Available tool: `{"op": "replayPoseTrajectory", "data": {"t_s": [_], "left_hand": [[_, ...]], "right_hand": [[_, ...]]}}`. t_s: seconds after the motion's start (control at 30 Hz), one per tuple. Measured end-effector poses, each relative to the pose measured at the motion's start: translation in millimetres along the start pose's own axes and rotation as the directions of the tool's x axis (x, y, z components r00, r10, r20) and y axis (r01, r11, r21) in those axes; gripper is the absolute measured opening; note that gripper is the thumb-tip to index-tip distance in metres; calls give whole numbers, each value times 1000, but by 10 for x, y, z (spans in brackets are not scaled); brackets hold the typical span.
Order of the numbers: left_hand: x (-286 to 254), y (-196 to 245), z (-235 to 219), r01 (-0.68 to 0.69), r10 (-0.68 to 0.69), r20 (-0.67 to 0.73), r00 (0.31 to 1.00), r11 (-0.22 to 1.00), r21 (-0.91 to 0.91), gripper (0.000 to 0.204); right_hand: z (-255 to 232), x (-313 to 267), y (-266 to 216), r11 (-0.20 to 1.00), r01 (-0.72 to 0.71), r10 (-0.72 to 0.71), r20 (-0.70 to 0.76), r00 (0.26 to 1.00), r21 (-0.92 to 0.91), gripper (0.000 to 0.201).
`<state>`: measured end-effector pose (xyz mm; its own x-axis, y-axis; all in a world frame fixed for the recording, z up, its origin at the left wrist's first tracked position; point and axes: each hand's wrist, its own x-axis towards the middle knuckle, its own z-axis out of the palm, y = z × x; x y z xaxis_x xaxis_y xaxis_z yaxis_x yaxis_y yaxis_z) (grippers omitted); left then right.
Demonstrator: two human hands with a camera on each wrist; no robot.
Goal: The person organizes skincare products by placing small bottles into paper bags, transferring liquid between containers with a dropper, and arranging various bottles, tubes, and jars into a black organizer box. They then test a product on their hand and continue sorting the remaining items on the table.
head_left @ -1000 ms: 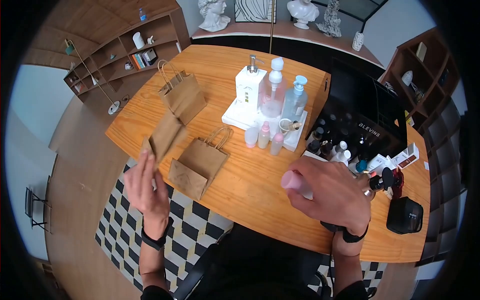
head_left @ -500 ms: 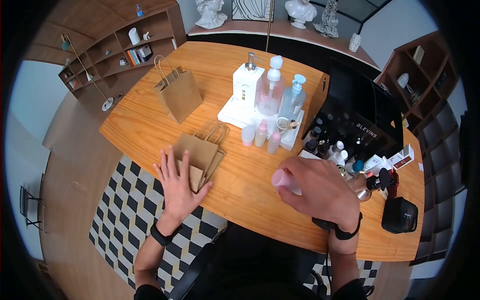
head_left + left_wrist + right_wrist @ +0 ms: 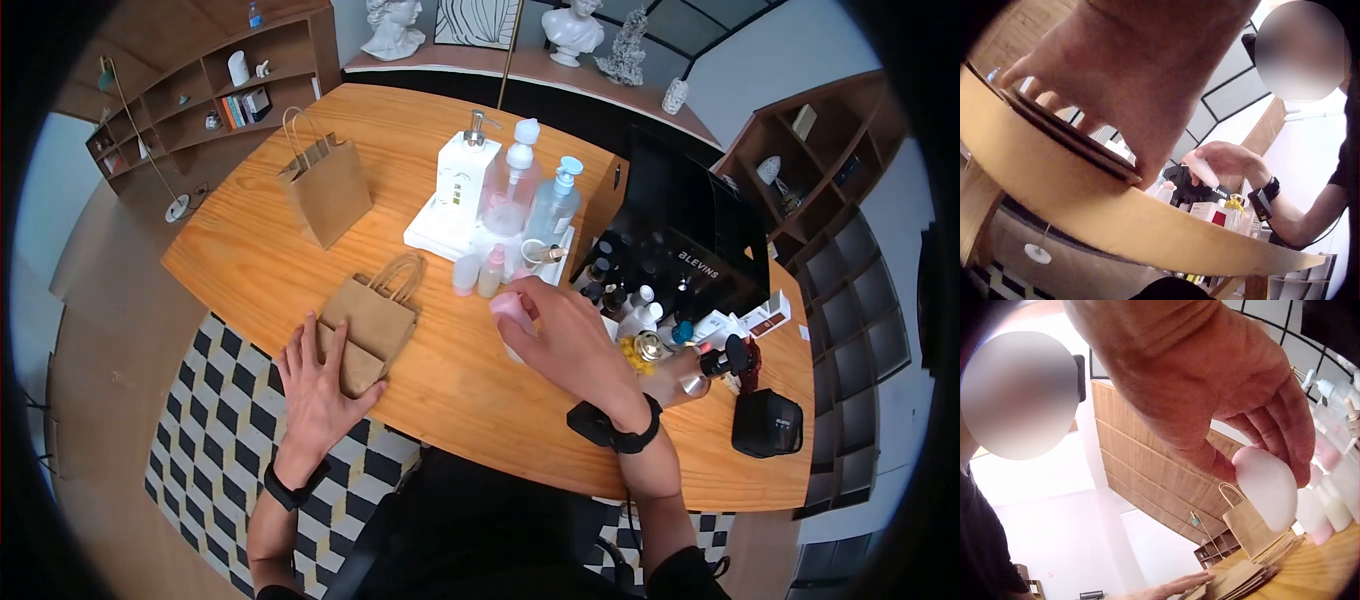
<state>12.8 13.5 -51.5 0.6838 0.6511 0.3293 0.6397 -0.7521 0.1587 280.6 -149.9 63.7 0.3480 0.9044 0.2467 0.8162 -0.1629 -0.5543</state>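
Flat on the table near its front left edge lie stacked brown paper bags (image 3: 372, 318). My left hand (image 3: 318, 392) rests on them with fingers spread; the left wrist view shows the hand (image 3: 1122, 81) over the thin stack (image 3: 1066, 134). My right hand (image 3: 575, 350) pinches a small white bottle with a pink end (image 3: 512, 310) between thumb and fingers, held above the table. The right wrist view shows the bottle (image 3: 1266, 487) tilted in the fingertips of that hand (image 3: 1210, 394). Another paper bag (image 3: 330, 195) stands upright at the back left.
A white tray (image 3: 425, 238) holds pump bottles (image 3: 465, 180), with small pink-capped bottles (image 3: 490, 270) in front. Right of it stands a black case (image 3: 680, 235) with many cosmetics. A black pouch (image 3: 767, 423) and a small box (image 3: 768, 314) lie at the right.
The left hand has brought a bag onto the one at the front and now rests on the stack. The right hand has moved left with the bottle, closer to the stack.
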Motion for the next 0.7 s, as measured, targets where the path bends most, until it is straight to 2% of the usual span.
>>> {"op": "replayPoseTrajectory", "data": {"t_s": [0.03, 0.1, 0.13, 0.27, 0.33, 0.37, 0.47, 0.53, 0.67, 0.7], "left_hand": [[-4, -20, 51, 2, -2, -3, 1000, 1000, -12, 95], [-5, -27, 120, 8, -7, 25, 1000, 998, -64, 95], [1, -15, 100, 25, -23, 34, 999, 998, -66, 90], [35, -33, 126, 34, -34, -10, 999, 997, -63, 87], [81, -28, 94, 42, -43, -12, 999, 995, -92, 81], [101, -37, 109, 44, -46, -16, 999, 994, -101, 81], [126, -72, 139, 21, -25, -38, 999, 995, -97, 84], [127, -74, 145, 28, -31, -26, 999, 994, -101, 85], [82, -109, 163, 4, -5, -17, 1000, 994, -110, 95], [75, -92, 120, 35, -33, 20, 999, 995, -97, 101]], "right_hand": [[20, -3, 46, 1000, -1, 1, 3, 1000, -12, 26], [70, -7, 155, 992, 120, -121, -31, 992, -41, 29], [39, -18, 132, 993, 87, -86, 17, 996, -85, 32], [41, -25, 167, 972, 27, -26, 7, 1000, -234, 32], [75, 8, 84, 924, -153, 201, 104, 974, -351, 33], [121, 9, 106, 921, -150, 199, 104, 974, -360, 33], [356, 14, 287, 946, -66, 119, 151, 981, -318, 30], [461, 19, 342, 944, 32, 7, 116, 993, -328, 26], [659, 80, 412, 917, 57, -31, 73, 997, -395, 27], [691, 96, 402, 921, 91, -90, 22, 996, -380, 22]]}}
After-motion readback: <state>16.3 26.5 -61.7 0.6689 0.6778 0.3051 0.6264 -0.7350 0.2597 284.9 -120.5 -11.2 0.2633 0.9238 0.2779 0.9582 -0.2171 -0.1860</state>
